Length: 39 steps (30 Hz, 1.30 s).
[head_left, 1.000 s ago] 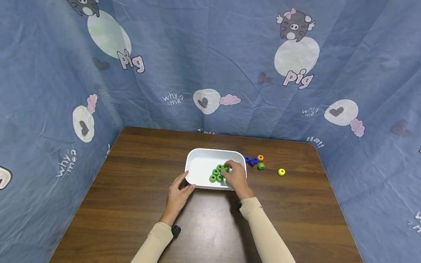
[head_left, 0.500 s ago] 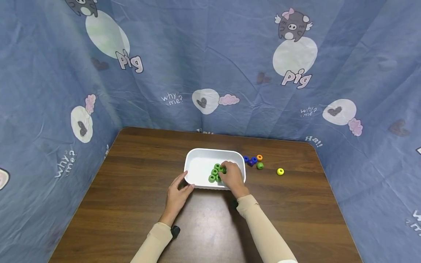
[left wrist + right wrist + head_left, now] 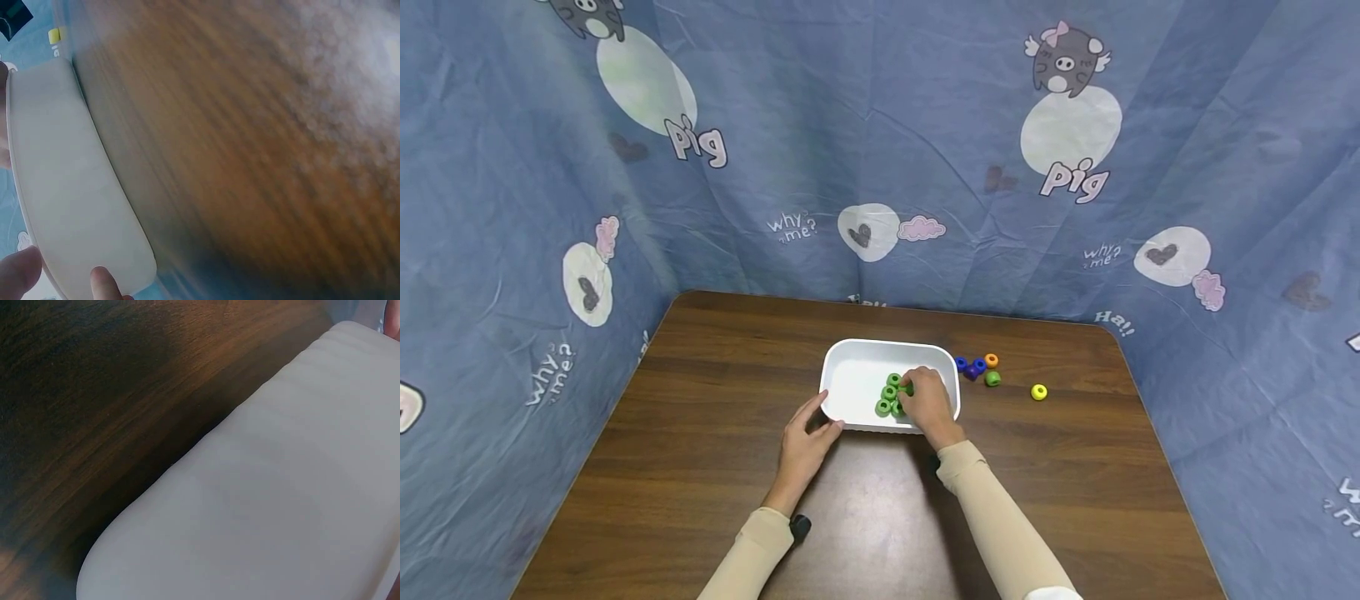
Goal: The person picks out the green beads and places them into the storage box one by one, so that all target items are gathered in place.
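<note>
A white plastic tray (image 3: 856, 371) stands on the table, several green beads (image 3: 890, 392) with holes grouped in its right half. My right hand (image 3: 931, 402) reaches in over the front rim, thumb and forefinger pinching a green bead (image 3: 909, 389) beside the others; the hand covers part of the group. At the tray's front left corner my left hand (image 3: 802, 454) rests thumb and forefinger against the outside, spread apart. The left wrist view shows the fingertips (image 3: 103, 280) on the outer wall. Only the tray's outer wall (image 3: 262, 487) fills most of the right wrist view.
Right of the tray lie several blue beads (image 3: 979, 365), an orange bead (image 3: 992, 360) and a green bead (image 3: 992, 378). A yellow bead (image 3: 1039, 392) sits farther right. Behind the brown wooden table (image 3: 715, 400) hangs a blue printed curtain (image 3: 925, 150).
My right hand has shifted slightly left within the tray, over the green beads, and its fingers have drawn closer together. The left hand has stayed at the corner.
</note>
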Tool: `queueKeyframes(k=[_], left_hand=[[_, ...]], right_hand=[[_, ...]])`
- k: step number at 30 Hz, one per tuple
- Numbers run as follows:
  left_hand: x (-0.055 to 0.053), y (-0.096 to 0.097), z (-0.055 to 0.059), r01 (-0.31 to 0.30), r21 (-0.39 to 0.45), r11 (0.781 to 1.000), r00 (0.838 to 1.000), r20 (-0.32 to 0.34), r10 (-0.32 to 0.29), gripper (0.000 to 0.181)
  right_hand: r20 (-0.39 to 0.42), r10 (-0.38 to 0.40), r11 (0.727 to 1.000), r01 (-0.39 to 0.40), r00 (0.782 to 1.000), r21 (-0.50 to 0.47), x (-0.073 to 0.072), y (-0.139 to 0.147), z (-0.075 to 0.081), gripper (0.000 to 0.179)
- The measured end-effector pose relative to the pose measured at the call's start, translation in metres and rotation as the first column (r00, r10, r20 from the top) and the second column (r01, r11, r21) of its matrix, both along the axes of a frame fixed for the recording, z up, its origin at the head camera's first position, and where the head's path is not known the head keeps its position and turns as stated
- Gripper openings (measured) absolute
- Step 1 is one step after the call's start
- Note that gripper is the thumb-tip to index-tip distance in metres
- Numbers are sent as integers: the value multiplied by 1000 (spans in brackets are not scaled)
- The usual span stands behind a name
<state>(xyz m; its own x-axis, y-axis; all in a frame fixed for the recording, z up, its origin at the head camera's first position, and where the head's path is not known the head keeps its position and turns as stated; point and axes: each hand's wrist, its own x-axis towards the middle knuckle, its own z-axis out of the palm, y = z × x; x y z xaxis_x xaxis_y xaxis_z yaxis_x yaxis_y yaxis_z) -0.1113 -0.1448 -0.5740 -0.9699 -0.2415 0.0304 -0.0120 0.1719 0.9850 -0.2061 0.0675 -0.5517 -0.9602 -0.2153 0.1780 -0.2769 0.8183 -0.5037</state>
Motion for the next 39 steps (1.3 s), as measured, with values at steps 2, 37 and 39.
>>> queueKeyframes(k=[2, 37, 39], left_hand=[[0, 0, 0, 0, 2, 1000, 1000, 5, 0, 59], [0, -2, 0, -6, 1, 1000, 1000, 27, 6, 59], [0, -2, 0, -6, 0, 1000, 1000, 25, 6, 59]], right_hand=[[-1, 4, 1000, -4, 1000, 10, 0, 0, 0, 7], [52, -7, 999, 10, 999, -48, -1, 3, -3, 14], [56, -11, 998, 15, 998, -54, -1, 2, -2, 14]])
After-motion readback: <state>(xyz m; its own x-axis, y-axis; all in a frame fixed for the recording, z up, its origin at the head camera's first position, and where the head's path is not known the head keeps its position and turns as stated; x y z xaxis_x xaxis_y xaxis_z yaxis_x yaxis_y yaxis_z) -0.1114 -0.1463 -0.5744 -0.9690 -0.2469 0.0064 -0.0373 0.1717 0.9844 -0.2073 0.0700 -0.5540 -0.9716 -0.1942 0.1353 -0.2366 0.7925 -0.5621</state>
